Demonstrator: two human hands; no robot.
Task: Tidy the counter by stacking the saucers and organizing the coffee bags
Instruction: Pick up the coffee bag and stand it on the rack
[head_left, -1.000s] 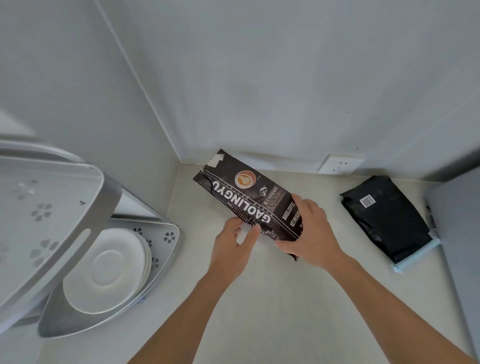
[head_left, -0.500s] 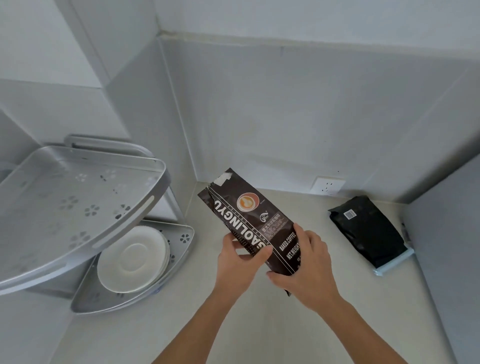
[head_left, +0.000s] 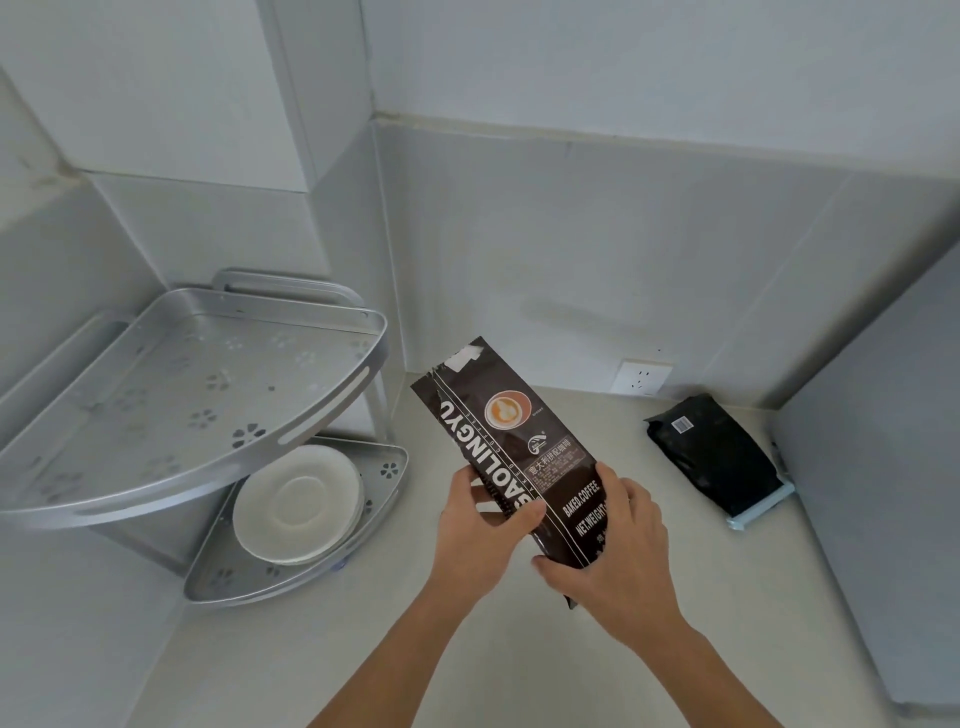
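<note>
Hands, left hand and right hand, both clasp the glossy, flat, dark printed coffee bag.

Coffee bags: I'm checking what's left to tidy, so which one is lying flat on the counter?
The plain black bag with the barcode label, by the right wall. The printed coffee bag is held up in both hands.

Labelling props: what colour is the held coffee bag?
Dark brown-black coffee bag with white lettering; head view.
</note>
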